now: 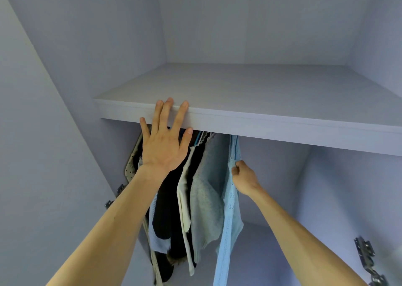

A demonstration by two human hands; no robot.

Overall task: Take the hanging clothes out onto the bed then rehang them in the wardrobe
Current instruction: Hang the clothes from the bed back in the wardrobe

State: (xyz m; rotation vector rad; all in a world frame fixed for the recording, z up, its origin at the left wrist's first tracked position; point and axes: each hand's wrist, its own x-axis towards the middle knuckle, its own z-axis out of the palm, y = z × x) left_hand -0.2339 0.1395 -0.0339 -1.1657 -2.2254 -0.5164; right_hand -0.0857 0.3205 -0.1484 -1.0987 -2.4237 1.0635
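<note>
Left hand (162, 148) is spread wide and flat with straight fingers, its fingertips pressed on the front edge of the wardrobe shelf (282, 129), holding nothing. Right hand (244, 178) is curled round the upper part of a light blue top (230, 216), which hangs under the shelf at the right end of the row, slightly apart from the grey top (206, 198), cream garment (183, 198), black garment (167, 209) and dotted garment (130, 168) bunched to its left. The rail is hidden behind the shelf edge; a metal hinge (365, 255) sits low on the right.
</note>
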